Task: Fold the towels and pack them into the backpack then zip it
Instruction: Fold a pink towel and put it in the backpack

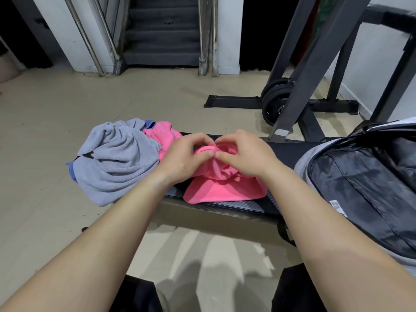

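At the middle of the bench [258, 208], both hands are closed on the same pink towel [216, 190]. The left hand [186, 158] pinches a rolled edge of it between thumb and fingertips. The right hand [245, 154] meets it from the other side, thumb and fingers nipped onto the adjoining fold, so the two thumbs sit just beside each other. The towel is bunched beneath the hands and spreads flat toward the near edge of the bench, one rounded corner reaching that edge.

Just beside the left hand, more pink cloth [157, 134] shows at the far edge; whether it belongs to the same towel cannot be told. Touching it, a grey towel [114, 163] with blue trim lies crumpled over the left end of the bench and hangs past it.

At the right end, well apart from the grey towel, the backpack [360, 181] lies with its main compartment unzipped, dark lining exposed and a white label visible inside.

Beyond the far edge, a dark metal rack [310, 86] with weight plates [274, 102] stands on the tiled floor [90, 97], with a staircase [162, 37] further back.
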`<state>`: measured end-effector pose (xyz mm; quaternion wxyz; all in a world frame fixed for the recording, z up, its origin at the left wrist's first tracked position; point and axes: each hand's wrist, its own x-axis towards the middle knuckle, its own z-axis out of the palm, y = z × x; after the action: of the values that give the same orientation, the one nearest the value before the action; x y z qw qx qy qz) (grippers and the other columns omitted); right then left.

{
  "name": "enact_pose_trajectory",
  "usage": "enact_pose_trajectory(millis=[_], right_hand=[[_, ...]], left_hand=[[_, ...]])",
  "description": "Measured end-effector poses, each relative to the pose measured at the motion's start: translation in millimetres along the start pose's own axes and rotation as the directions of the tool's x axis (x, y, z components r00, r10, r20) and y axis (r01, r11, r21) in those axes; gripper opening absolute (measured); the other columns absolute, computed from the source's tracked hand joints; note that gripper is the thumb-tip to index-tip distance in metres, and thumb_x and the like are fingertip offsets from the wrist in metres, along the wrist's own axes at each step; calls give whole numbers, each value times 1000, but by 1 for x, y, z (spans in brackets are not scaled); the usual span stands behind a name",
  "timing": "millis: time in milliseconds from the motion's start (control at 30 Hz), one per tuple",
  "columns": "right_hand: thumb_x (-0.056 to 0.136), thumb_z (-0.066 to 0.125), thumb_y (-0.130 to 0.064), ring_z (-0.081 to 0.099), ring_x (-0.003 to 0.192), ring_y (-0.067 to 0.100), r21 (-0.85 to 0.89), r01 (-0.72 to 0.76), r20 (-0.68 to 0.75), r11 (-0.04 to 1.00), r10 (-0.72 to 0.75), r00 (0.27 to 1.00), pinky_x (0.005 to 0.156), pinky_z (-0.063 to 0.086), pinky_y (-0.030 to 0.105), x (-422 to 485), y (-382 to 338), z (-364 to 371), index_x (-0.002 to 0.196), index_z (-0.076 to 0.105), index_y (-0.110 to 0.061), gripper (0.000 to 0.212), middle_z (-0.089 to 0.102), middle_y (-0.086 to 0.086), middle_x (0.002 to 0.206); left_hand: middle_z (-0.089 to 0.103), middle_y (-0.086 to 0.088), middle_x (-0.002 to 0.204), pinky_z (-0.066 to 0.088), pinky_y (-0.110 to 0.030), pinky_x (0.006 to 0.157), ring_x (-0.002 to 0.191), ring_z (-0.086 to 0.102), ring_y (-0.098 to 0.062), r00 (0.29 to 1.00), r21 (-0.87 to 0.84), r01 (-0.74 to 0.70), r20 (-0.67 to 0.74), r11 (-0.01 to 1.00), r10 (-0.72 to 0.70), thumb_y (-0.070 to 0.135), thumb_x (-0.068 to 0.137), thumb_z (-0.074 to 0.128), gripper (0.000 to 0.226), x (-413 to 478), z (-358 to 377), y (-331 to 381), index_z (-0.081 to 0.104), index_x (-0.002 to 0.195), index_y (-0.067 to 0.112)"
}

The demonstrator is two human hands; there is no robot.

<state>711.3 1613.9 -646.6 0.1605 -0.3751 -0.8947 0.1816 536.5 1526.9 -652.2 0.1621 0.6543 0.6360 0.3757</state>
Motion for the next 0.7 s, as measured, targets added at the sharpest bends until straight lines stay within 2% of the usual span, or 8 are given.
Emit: enact_pose_trajectory(millis=[100,200,233,333,400,467,533,700], right_hand=[[89,61,-50,58,87,17,51,17,37,999,-19,999,80,52,44,0,-4,7,86,67,-36,15,55,-12,79],[86,66,-39,62,84,16,144,-26,4,989,26,1000,79,54,41,2,-2,10,79,65,-40,7,63,-13,79],[85,68,-35,64,84,14,201,-22,1,979,22,1000,78,54,37,2,-1,11,86,68,-40,5,66,-13,81],[86,73,-17,63,81,-2,337,0,17,942,-6,1000,73,45,15,0,0,9,123,66,-31,41,70,-13,89],[87,73,-10,64,78,-6,447,-14,28,895,1,1000,73,44,13,-3,4,3,130,59,-25,47,75,-12,91],[88,74,-10,68,82,-3,543,-30,44,839,7,999,76,46,14,-7,7,-4,128,58,-24,45,77,-13,92],[88,74,-7,69,83,-1,565,-41,64,824,6,998,75,46,10,-12,8,-11,122,60,-22,40,77,-12,92],[84,78,-14,58,65,-10,342,-65,-70,937,94,993,66,40,11,-19,29,-18,93,73,-24,15,69,-12,79]], left_hand=[[72,12,90,48,-19,79,86,64,-1,1000,-69,17,-13,997,-18,15,85,72,12,1,3,4,71,95,22],[68,9,94,49,-22,81,87,63,-5,991,-144,132,-4,981,-134,40,76,73,32,0,3,1,66,106,30],[65,10,91,49,-25,81,84,61,-5,990,-142,141,1,980,-142,46,76,73,39,0,4,0,65,110,30],[57,19,81,41,-28,75,76,53,3,993,-37,106,-43,994,-108,39,86,73,42,2,6,-1,62,125,27],[62,19,89,40,-28,79,81,52,2,991,-2,115,-65,993,-115,39,89,71,44,5,4,-2,60,130,27],[70,16,105,49,-34,91,95,60,-2,992,2,123,1,992,-123,52,83,68,44,6,4,-3,65,122,34],[73,21,96,52,-39,92,96,66,-3,990,46,124,57,991,-126,63,76,61,36,7,8,-1,73,99,38],[69,14,79,52,-38,77,86,65,-18,981,227,167,-139,959,-138,53,86,67,21,14,0,-2,67,81,33]])
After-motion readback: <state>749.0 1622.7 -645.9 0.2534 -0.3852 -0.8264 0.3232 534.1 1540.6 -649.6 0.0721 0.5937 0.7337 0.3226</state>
